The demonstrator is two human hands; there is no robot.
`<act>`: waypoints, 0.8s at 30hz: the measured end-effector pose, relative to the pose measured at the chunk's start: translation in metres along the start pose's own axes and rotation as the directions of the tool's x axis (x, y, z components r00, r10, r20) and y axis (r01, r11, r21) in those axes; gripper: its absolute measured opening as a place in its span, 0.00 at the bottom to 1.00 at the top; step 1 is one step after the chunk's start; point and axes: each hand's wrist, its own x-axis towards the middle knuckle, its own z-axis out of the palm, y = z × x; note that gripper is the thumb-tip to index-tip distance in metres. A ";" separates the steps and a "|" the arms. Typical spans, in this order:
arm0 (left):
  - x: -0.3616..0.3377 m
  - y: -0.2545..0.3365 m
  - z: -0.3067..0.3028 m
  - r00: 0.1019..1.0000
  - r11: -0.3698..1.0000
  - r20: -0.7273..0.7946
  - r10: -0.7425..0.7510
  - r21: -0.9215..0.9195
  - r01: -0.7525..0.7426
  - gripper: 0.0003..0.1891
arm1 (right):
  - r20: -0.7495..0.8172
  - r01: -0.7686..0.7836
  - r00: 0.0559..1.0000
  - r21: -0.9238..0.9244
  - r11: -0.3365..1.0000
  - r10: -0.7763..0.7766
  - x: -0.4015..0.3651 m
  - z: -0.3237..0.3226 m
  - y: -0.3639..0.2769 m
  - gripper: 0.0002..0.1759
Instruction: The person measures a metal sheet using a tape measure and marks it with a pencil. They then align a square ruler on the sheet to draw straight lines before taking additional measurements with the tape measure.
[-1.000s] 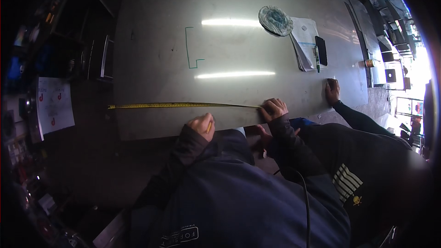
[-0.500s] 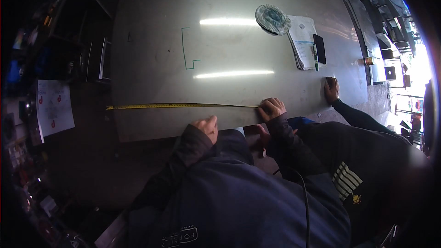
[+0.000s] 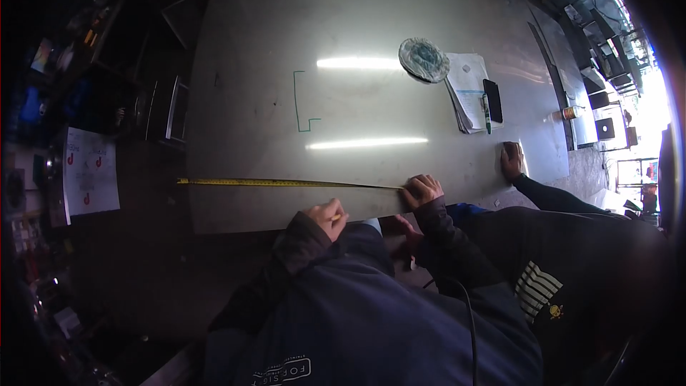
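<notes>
Your left hand point(image 3: 327, 216) has stayed closed on the pencil point(image 3: 336, 216) at the near edge of the metal sheet point(image 3: 371, 100). Your right hand point(image 3: 423, 190) keeps the tape measure point(image 3: 286, 183) clamped flat across that sheet, so the measurement still holds.

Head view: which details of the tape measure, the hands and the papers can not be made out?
All in the head view.
The tape measure: its numbers are too small to read.
The right hand: it covers the tape's end, so the grip is hidden.
The pencil: only a yellow tip shows past the left hand.
The papers: the print is too small.
</notes>
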 end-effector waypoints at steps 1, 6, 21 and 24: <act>-0.001 0.003 -0.004 0.998 0.998 0.004 0.060 -0.009 -0.060 0.13 | 0.002 -0.003 1.000 0.005 1.000 0.003 -0.001 0.001 0.002 0.09; -0.012 0.090 -0.071 0.934 0.912 0.002 0.358 -0.214 -0.349 0.19 | -0.002 -0.002 1.000 0.003 1.000 0.002 -0.004 0.004 0.004 0.10; -0.085 0.111 -0.297 0.702 0.568 -0.582 0.410 -0.439 -0.696 0.14 | -0.016 -0.023 1.000 -0.006 1.000 0.022 -0.005 0.010 0.009 0.11; -0.119 0.118 -0.330 0.385 0.374 -0.782 0.490 -0.210 -0.903 0.14 | -0.012 -0.024 1.000 -0.001 1.000 0.024 0.000 0.000 -0.001 0.09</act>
